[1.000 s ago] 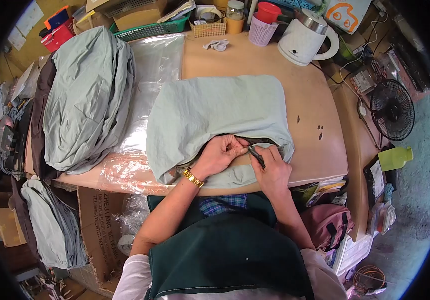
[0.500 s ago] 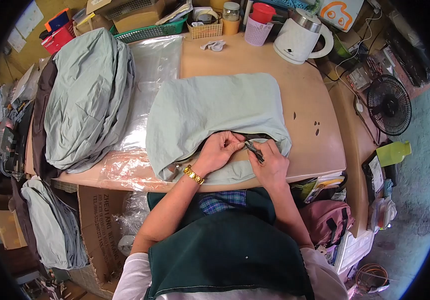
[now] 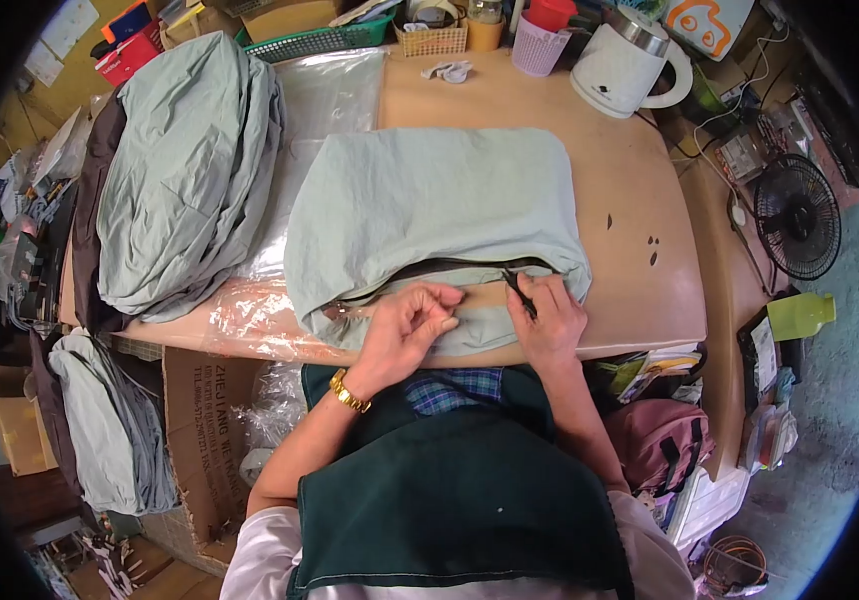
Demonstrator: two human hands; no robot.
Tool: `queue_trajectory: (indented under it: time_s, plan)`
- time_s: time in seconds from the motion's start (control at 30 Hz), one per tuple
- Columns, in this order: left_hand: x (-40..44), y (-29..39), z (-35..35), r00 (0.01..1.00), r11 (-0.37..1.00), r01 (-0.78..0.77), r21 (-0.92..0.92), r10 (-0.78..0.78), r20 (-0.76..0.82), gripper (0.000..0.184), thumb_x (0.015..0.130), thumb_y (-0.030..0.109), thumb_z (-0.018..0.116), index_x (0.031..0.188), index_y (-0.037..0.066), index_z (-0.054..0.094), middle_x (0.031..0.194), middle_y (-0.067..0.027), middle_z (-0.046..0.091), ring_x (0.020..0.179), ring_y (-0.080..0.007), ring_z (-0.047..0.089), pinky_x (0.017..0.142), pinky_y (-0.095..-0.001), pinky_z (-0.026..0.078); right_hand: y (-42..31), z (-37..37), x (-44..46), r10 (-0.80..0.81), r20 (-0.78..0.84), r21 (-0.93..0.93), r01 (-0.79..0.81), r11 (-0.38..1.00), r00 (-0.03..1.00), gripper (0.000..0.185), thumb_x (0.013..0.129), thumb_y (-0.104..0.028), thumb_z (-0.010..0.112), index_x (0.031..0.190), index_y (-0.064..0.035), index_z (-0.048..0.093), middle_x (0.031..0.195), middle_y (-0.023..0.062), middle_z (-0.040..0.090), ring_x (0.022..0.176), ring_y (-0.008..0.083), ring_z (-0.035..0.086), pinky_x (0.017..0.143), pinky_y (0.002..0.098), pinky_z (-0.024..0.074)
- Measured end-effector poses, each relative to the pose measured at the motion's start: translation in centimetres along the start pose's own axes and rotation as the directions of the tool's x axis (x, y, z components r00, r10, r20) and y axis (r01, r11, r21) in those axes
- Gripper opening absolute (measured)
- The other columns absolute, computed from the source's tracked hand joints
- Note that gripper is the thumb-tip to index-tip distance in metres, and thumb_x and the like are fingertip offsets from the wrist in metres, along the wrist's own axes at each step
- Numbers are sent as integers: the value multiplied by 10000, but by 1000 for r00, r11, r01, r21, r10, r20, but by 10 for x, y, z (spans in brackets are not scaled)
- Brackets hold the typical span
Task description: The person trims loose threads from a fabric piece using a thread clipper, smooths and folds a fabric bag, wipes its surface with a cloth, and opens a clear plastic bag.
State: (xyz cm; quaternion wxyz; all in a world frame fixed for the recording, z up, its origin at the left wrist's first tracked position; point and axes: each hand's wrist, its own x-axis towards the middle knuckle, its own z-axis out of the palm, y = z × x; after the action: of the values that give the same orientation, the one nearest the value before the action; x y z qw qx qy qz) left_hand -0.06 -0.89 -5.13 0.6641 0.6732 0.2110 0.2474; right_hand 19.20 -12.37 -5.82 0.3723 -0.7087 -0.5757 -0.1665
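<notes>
Over pale cloth (image 3: 440, 195), left fingers (image 3: 438, 291) slightly parted, right fingers (image 3: 552, 291) around a black tool (image 3: 521, 292).

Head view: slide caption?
Right hand with small black tool, left hand alongside, at the opening of a pale green fabric bag.

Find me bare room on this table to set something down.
Bare tabletop lies right of the pale bag, but for a few dark marks, and behind it, short of the white scrap and kettle. Crowded: the left, under a cloth bundle and clear plastic, and the back edge, with baskets.
</notes>
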Motion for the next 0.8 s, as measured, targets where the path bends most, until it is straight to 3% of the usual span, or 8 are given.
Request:
queue_trajectory:
  time_s: [0.07,0.13,0.2,0.23,0.3,0.4,0.57,0.8]
  plan:
    - [-5,1,1,999,998,40,-39,-39,11,136,896,36,655,808,4,556,1107,-126,630,986,-133,589,842,-270,485,0,0,1,-16,-27,5,17,1000,1000,206,725,-34,766,899,-43,658,799,75,585,644,261,621,551,355,500]
    - [-7,4,-3,906,976,217,-3,-201,372,177,890,73,690,790,2,561,1021,-73,631,771,-63,547,630,-224,436,0,-1,0,77,-18,31,-76,997,997,189,732,-68,768,894,-79,671,782,42,575,627,225,618,570,336,503]
    - [1,-1,11,947,989,148,-20,-135,290,167,873,96,706,835,-4,577,994,-67,630,693,-96,555,584,-259,446,2,-5,-1,153,19,104,-155,982,988,206,775,-66,734,965,-68,655,806,73,576,669,267,628,581,358,511]
    - [14,14,20,991,985,-42,166,20,129,161,864,108,709,855,-5,595,1011,-93,641,771,-143,598,633,-288,488,3,-6,1,235,42,152,-239,959,971,212,811,-80,705,1011,-62,638,832,95,577,707,295,630,597,377,512]
    - [41,15,33,918,778,-326,537,397,-18,190,807,103,726,952,1,657,1031,-137,654,871,-271,649,718,-347,537,4,-10,4,314,65,200,-321,926,947,221,846,-94,677,1057,-57,621,859,118,578,744,324,633,614,396,513]
    - [68,-4,41,908,659,-369,655,408,100,281,765,68,736,1036,20,681,1040,-138,656,914,-309,642,747,-341,532,11,-13,11,294,165,164,-321,933,941,217,936,-129,594,1116,-6,596,899,149,581,805,322,617,702,403,499]
    - [80,-17,41,945,744,-284,605,323,47,197,751,72,751,940,20,738,944,-123,686,820,-291,663,720,-334,538,23,-13,21,378,283,89,-416,905,882,221,950,-215,571,1142,-109,606,984,123,570,867,365,610,716,451,496]
    - [81,-22,35,966,846,-200,495,256,-46,133,772,40,742,903,15,740,964,-115,692,793,-257,679,696,-316,538,19,-7,31,382,314,53,-418,907,869,224,941,-189,571,1152,-118,591,1000,133,573,890,374,607,745,470,494]
